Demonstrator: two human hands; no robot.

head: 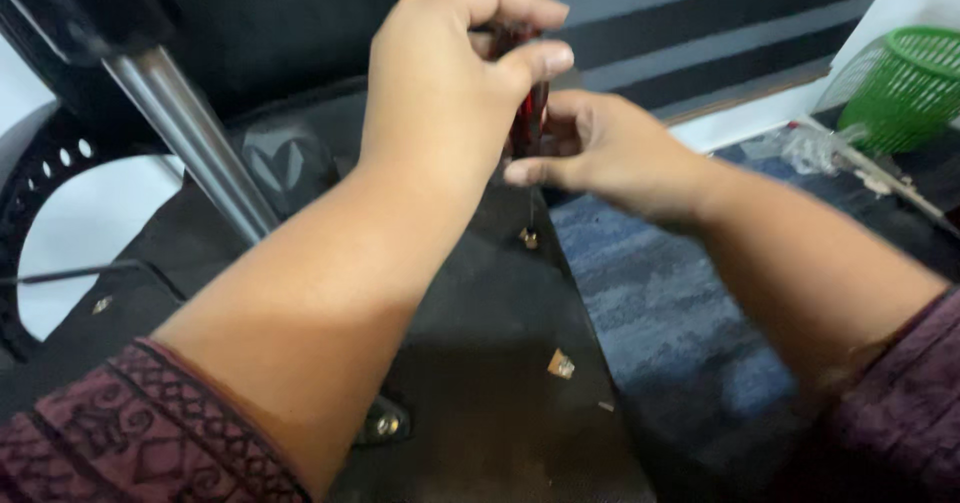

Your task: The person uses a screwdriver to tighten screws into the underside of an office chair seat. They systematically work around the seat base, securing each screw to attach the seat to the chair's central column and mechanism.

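Note:
My left hand (450, 73) grips the top of a screwdriver with a dark red handle (527, 113), which stands upright. Its thin shaft runs down to a screw (527, 237) on a black panel (480, 363), the underside of an overturned chair. My right hand (600, 148) closes around the lower part of the handle from the right, fingers pinching it. Both forearms reach in from the bottom, with dark maroon patterned sleeves at the edges.
A shiny metal column (190, 133) rises at the left from the black chair base. Another screw (388, 425) and a small metal bracket (561, 365) sit on the panel. Blue-grey carpet (660, 303) lies to the right, with a green basket (905, 83) far right.

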